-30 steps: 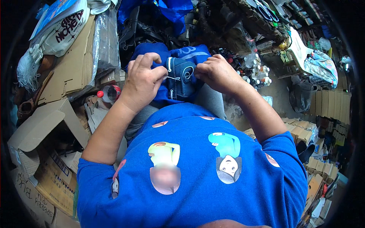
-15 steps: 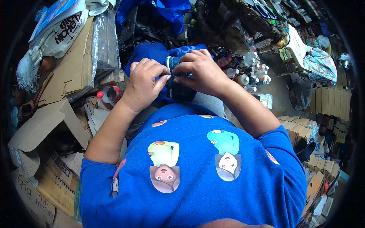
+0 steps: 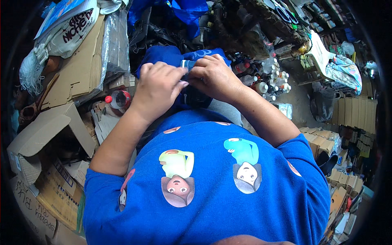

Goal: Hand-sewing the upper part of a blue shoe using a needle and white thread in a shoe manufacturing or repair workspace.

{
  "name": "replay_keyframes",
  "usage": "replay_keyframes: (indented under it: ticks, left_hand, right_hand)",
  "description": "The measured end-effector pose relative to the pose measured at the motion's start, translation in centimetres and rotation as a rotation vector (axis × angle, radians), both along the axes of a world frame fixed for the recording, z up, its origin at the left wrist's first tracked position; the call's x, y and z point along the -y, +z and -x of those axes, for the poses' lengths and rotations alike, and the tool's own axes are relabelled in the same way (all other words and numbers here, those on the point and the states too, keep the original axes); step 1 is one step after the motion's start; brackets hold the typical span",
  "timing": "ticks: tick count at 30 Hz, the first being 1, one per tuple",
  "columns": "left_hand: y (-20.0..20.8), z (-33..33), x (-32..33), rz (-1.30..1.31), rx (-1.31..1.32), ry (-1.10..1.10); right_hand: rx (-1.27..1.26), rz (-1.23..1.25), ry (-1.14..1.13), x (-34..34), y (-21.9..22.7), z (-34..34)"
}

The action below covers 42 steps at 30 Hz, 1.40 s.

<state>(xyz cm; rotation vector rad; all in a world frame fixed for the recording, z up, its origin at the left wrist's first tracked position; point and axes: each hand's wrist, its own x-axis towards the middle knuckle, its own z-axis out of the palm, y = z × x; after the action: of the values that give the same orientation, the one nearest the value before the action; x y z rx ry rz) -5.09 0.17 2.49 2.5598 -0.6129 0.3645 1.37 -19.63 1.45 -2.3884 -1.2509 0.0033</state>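
My left hand (image 3: 157,87) and my right hand (image 3: 214,77) meet over my lap, both gripping a folded blue fabric piece (image 3: 188,65) with a light blue patch. Fingers of both hands pinch its top edge together. More of the same blue cloth (image 3: 163,55) spreads behind my hands. My blue printed shirt (image 3: 204,183) fills the lower part of the view and hides my lap.
Flattened cardboard (image 3: 77,73) and open boxes (image 3: 45,134) pile up on the left, with a red-capped bottle (image 3: 118,99) among them. Several small bottles (image 3: 269,79) stand to the right. Stacked cartons (image 3: 351,114) and a cluttered floor lie at the far right.
My hands have drawn closer together over the blue fabric piece, folding it smaller; the light blue patch, plainly visible before, is now mostly covered by my fingers.
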Motion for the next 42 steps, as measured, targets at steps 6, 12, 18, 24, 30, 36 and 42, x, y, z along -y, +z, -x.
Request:
replay_keyframes:
  ticks: [6,12,18,24,30,36,42]
  left_hand:
    - [-1.5,-0.6,-0.7,-0.203,-0.002,-0.052]
    - [-1.9,-0.2,-0.7,-0.309,-0.048,-0.078]
    - [-2.2,0.2,-1.5,-0.251,-0.069,-0.096]
    - [-2.9,1.6,-7.7,-0.294,-0.152,0.051]
    - [-3.3,3.3,-12.8,0.847,-0.558,0.299]
    - [-1.3,-0.9,-6.5,1.864,-0.683,-0.294]
    - [-3.6,-0.4,-7.9,1.857,-0.786,-0.263]
  right_hand:
    - [0.057,0.118,-0.052,2.6,1.2,-0.7]
    - [-0.03,0.301,0.0,3.4,0.0,-0.2]
    - [0.034,0.33,0.043,3.5,0.0,-0.3]
    - [0.136,0.535,-0.044,7.7,1.0,-1.8]
    - [-0.723,-0.419,-0.397,10.6,0.4,-3.4]
    - [-1.485,-1.349,-0.229,4.3,-0.8,-2.5]
    - [-1.292,-0.842,-0.33,7.4,0.1,-2.5]
